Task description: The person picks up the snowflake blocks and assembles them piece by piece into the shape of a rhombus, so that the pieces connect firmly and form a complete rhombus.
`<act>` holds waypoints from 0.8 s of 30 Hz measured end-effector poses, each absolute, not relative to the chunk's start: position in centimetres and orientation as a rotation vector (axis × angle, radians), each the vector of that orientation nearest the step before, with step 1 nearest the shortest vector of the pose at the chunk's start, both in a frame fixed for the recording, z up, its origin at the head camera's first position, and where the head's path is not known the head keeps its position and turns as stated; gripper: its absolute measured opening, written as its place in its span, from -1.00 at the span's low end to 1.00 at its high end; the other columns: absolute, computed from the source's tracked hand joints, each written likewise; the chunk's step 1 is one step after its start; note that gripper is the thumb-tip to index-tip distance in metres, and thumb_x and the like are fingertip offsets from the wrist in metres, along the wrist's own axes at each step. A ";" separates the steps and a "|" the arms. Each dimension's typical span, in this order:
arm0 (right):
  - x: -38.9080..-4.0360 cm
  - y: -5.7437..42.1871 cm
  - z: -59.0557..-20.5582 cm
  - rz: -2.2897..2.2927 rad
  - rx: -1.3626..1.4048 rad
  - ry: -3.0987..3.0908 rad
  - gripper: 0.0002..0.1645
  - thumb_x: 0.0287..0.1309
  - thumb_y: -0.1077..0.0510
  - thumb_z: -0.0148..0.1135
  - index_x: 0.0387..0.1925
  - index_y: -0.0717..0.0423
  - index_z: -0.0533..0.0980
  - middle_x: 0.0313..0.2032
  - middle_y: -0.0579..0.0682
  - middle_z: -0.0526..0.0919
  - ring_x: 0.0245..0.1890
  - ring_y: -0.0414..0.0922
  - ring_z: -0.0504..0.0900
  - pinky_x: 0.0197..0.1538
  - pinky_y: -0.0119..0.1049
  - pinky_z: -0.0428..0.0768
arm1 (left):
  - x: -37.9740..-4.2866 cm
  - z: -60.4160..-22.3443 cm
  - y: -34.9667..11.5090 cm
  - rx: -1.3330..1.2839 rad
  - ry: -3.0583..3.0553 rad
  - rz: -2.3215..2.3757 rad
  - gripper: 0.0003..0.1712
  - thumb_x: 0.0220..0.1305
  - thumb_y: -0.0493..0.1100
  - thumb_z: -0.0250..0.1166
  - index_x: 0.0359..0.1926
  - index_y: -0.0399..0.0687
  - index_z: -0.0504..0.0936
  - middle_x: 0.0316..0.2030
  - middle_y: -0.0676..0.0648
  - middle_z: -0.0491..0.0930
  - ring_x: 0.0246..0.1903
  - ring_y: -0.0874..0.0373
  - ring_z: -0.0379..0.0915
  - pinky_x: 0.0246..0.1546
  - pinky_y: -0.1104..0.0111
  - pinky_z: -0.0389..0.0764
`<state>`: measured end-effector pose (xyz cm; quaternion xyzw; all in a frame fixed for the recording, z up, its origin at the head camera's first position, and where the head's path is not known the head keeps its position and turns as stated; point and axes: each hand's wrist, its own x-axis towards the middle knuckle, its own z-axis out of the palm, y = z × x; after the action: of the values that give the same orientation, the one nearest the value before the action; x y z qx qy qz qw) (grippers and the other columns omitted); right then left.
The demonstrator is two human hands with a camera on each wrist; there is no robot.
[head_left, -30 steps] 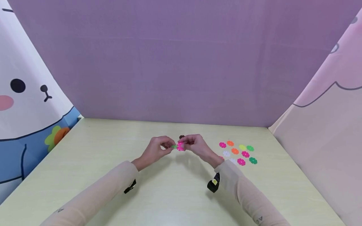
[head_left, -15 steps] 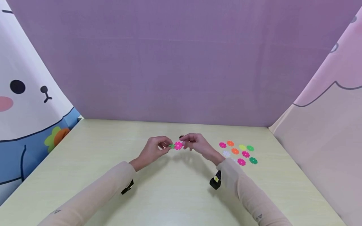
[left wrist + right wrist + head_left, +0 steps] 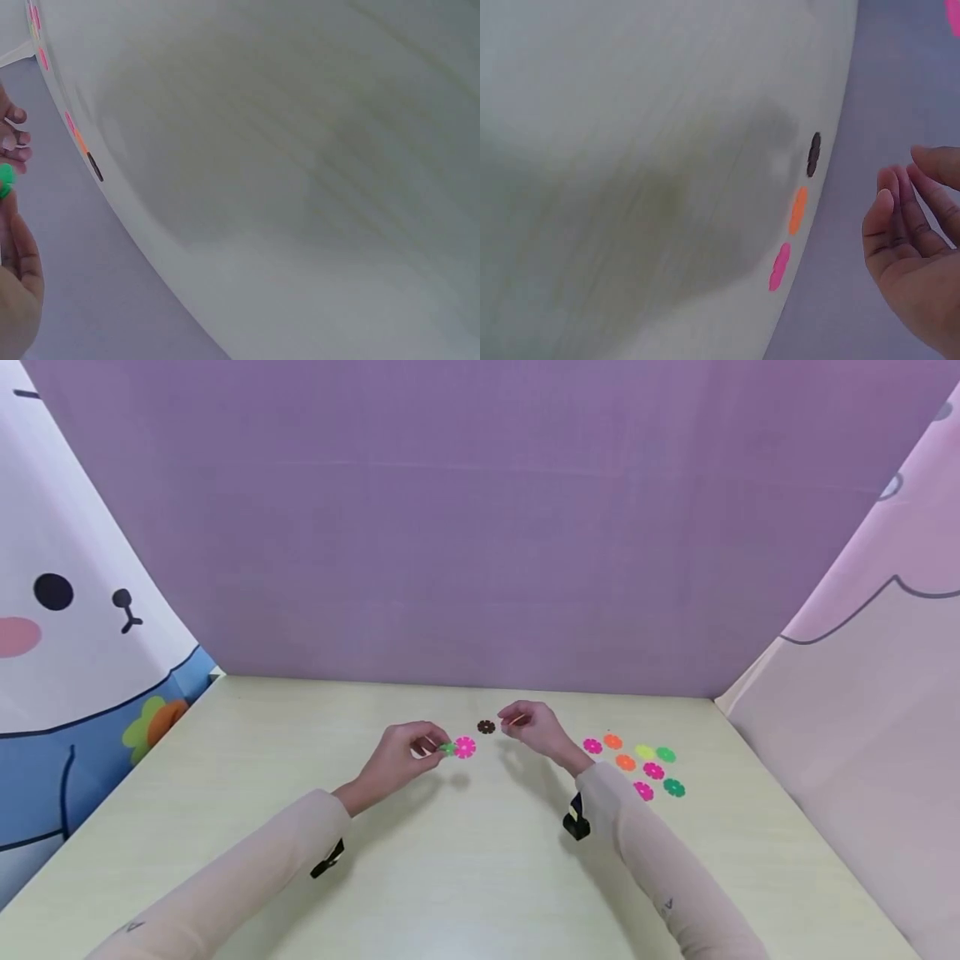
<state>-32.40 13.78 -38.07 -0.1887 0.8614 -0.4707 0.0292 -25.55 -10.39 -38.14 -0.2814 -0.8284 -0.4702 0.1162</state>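
Note:
My left hand (image 3: 397, 762) pinches a green notched plastic disc (image 3: 448, 749) between thumb and fingers, raised off the table. A pink flower-shaped disc (image 3: 465, 747) is joined to its right side. The left wrist view shows the green disc (image 3: 6, 180) at the fingertips. My right hand (image 3: 919, 247) holds nothing, its fingers loosely bent, off to the right of the joined pair. Below it on the table lie a dark brown disc (image 3: 814, 154), an orange disc (image 3: 798, 211) and a pink disc (image 3: 780, 267). In the head view the right hand (image 3: 536, 728) hides most of the latter two.
Several loose discs, such as a yellow one (image 3: 644, 752) and a dark green one (image 3: 674, 787), lie flat to the right on the pale table (image 3: 480, 877). The right forearm covers part of this area. A purple cloth backdrop (image 3: 465, 543) rises behind the table.
My right hand has let go of the pink disc and moved away to the right, uncovering the dark brown disc. My left hand has drawn slightly left with the joined green and pink discs.

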 end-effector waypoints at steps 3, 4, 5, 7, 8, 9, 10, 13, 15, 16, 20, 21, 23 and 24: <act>-33.0 13.6 -38.2 -1.380 -0.655 2.712 -0.70 0.06 0.36 0.18 -0.12 0.38 0.49 -0.23 0.23 0.61 -0.23 0.03 0.58 -0.16 -0.30 0.59 | -26.3 -39.1 -10.8 -0.806 -2.430 -1.375 -0.81 0.03 -0.43 0.29 -0.26 -0.29 0.61 -0.34 -0.20 0.65 -0.39 -0.02 0.60 -0.38 0.24 0.62; -33.2 13.6 -38.3 -1.358 -0.681 2.727 -0.70 0.05 0.37 0.18 -0.12 0.39 0.49 -0.24 0.23 0.61 -0.23 0.04 0.58 -0.16 -0.30 0.59 | -26.4 -39.2 -10.9 -0.805 -2.426 -1.375 -0.81 0.03 -0.42 0.30 -0.26 -0.27 0.61 -0.34 -0.18 0.65 -0.39 0.00 0.60 -0.39 0.25 0.62; -33.4 13.6 -38.4 -1.334 -0.707 2.742 -0.70 0.04 0.38 0.17 -0.13 0.40 0.49 -0.24 0.24 0.61 -0.22 0.05 0.59 -0.16 -0.30 0.59 | -26.4 -39.3 -10.9 -0.807 -2.421 -1.376 -0.81 0.03 -0.40 0.31 -0.26 -0.24 0.62 -0.35 -0.16 0.65 -0.39 0.02 0.60 -0.39 0.27 0.62; -33.9 13.5 -38.6 -1.305 -0.728 2.756 -0.70 0.02 0.40 0.17 -0.13 0.41 0.49 -0.23 0.26 0.60 -0.22 0.06 0.59 -0.15 -0.27 0.59 | -26.3 -39.3 -11.1 -0.813 -2.416 -1.372 -0.81 0.02 -0.38 0.32 -0.27 -0.20 0.62 -0.35 -0.12 0.66 -0.40 0.06 0.60 -0.40 0.32 0.61; -34.1 13.4 -38.8 -1.289 -0.737 2.763 -0.69 0.01 0.41 0.17 -0.13 0.41 0.49 -0.22 0.27 0.60 -0.22 0.07 0.59 -0.14 -0.25 0.59 | -26.3 -39.3 -11.1 -0.818 -2.413 -1.369 -0.81 0.03 -0.37 0.32 -0.27 -0.18 0.63 -0.35 -0.11 0.66 -0.40 0.08 0.60 -0.40 0.35 0.61; -34.4 13.4 -38.9 -1.273 -0.749 2.770 -0.69 0.00 0.42 0.16 -0.13 0.41 0.49 -0.21 0.28 0.60 -0.21 0.07 0.59 -0.13 -0.24 0.58 | -26.3 -39.2 -11.1 -0.825 -2.410 -1.371 -0.82 0.03 -0.37 0.33 -0.27 -0.15 0.63 -0.35 -0.08 0.66 -0.40 0.11 0.60 -0.41 0.37 0.61; -34.6 13.4 -39.0 -1.259 -0.758 2.776 -0.68 -0.01 0.43 0.16 -0.13 0.42 0.49 -0.19 0.29 0.59 -0.21 0.07 0.59 -0.11 -0.23 0.58 | -26.2 -39.2 -11.1 -0.831 -2.409 -1.369 -0.82 0.03 -0.36 0.33 -0.28 -0.13 0.63 -0.36 -0.06 0.66 -0.41 0.13 0.60 -0.41 0.39 0.60; -35.2 13.4 -39.4 -1.217 -0.760 2.784 -0.67 -0.02 0.43 0.16 -0.12 0.41 0.49 -0.17 0.29 0.58 -0.20 0.07 0.58 -0.09 -0.21 0.57 | -26.2 -39.2 -11.1 -0.845 -2.406 -1.359 -0.82 0.03 -0.38 0.32 -0.29 -0.11 0.63 -0.37 -0.03 0.66 -0.42 0.18 0.59 -0.42 0.43 0.59; -35.6 13.5 -39.5 -1.185 -0.762 2.794 -0.68 -0.01 0.44 0.16 -0.13 0.41 0.49 -0.17 0.29 0.59 -0.20 0.06 0.58 -0.08 -0.20 0.57 | -26.2 -39.2 -11.2 -0.850 -2.405 -1.355 -0.81 0.02 -0.39 0.32 -0.30 -0.10 0.63 -0.38 -0.01 0.66 -0.43 0.21 0.58 -0.43 0.44 0.59; -35.8 13.4 -39.6 -1.171 -0.758 2.797 -0.68 -0.01 0.44 0.16 -0.13 0.41 0.49 -0.17 0.29 0.59 -0.20 0.06 0.58 -0.08 -0.20 0.56 | -26.2 -39.2 -11.2 -0.852 -2.405 -1.352 -0.81 0.02 -0.39 0.31 -0.30 -0.11 0.63 -0.38 -0.01 0.66 -0.43 0.21 0.58 -0.43 0.44 0.59; -36.4 13.2 -39.7 -1.101 -0.761 2.819 -0.69 0.00 0.44 0.16 -0.14 0.40 0.50 -0.19 0.27 0.60 -0.21 0.03 0.57 -0.08 -0.21 0.56 | -26.2 -39.3 -11.4 -0.851 -2.408 -1.341 -0.82 0.02 -0.38 0.31 -0.29 -0.12 0.63 -0.37 -0.01 0.66 -0.43 0.22 0.58 -0.43 0.45 0.59; -36.5 13.1 -39.8 -1.086 -0.758 2.821 -0.69 0.00 0.44 0.16 -0.14 0.38 0.50 -0.19 0.25 0.60 -0.21 0.02 0.56 -0.08 -0.21 0.56 | -26.2 -39.4 -11.4 -0.851 -2.407 -1.338 -0.82 0.02 -0.38 0.31 -0.29 -0.12 0.63 -0.37 -0.01 0.66 -0.43 0.22 0.58 -0.44 0.45 0.59; -36.7 12.8 -39.8 -1.061 -0.765 2.824 -0.69 -0.01 0.44 0.15 -0.14 0.37 0.50 -0.20 0.23 0.60 -0.21 0.00 0.55 -0.09 -0.23 0.55 | -26.2 -39.4 -11.5 -0.849 -2.406 -1.331 -0.82 0.02 -0.37 0.31 -0.29 -0.12 0.63 -0.37 -0.01 0.66 -0.44 0.22 0.58 -0.44 0.45 0.59; -36.8 12.6 -39.9 -1.055 -0.764 2.822 -0.69 -0.02 0.45 0.15 -0.15 0.37 0.51 -0.20 0.23 0.60 -0.22 0.00 0.54 -0.09 -0.23 0.55 | -26.2 -39.4 -11.6 -0.850 -2.405 -1.328 -0.82 0.02 -0.37 0.31 -0.29 -0.12 0.63 -0.37 -0.01 0.66 -0.44 0.22 0.58 -0.44 0.45 0.58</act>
<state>-36.79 12.65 -39.89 -0.2457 0.9079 -0.3393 0.0167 -26.19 -11.56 -39.45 -0.2929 -0.8289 -0.4577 0.1326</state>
